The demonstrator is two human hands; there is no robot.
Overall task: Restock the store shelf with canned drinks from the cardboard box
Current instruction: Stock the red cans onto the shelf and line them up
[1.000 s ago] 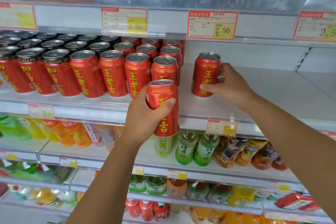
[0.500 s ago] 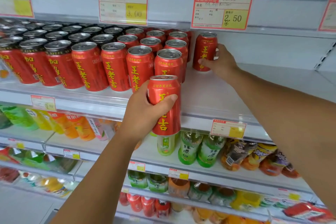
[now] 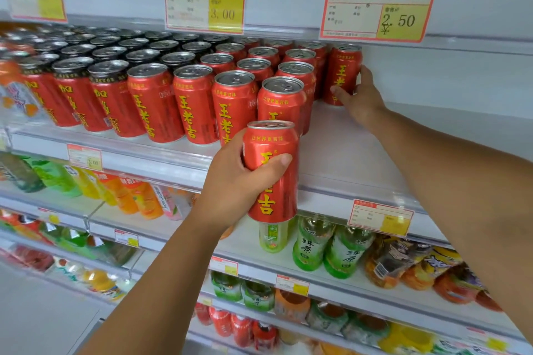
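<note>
Our left hand [image 3: 239, 181] was at the centre of the frame, thumb wrapped across the front of a red can [image 3: 272, 153] and fingers curled round behind it, clamped firmly on it. That can stood upright in the air, just in front of the front lip of the shelf [image 3: 346, 150]. Its base hung lower than the lip and covered the top of a pale green bottle [image 3: 272, 236] on the level below. Its silver lid sat just under the nearest can of the front row.

Our right hand [image 3: 360, 98] reached up and right of centre, deep into the shelf. Its thumb lay across the lower front of a second can [image 3: 343, 69] and its fingers curled round the right side, so this hand was closed on a can too. The second can stood upright on the white shelf board at the back, just beside the right end of the stocked rows [image 3: 173, 89] and beneath the price tag marked 2.50 [image 3: 377, 8].

The stocked rows of red cans ran from centre to the left edge of the frame. The nearer ones bore yellow characters, and those further left had dark bands at the top. A price tag marked 3.00 [image 3: 204, 4] hung at top centre. Below, green tea bottles [image 3: 313, 245] stood at lower centre right, and orange bottles [image 3: 138, 199] lay tilted at left. A small price tag [image 3: 380, 216] was clipped to the lip at right.
</note>
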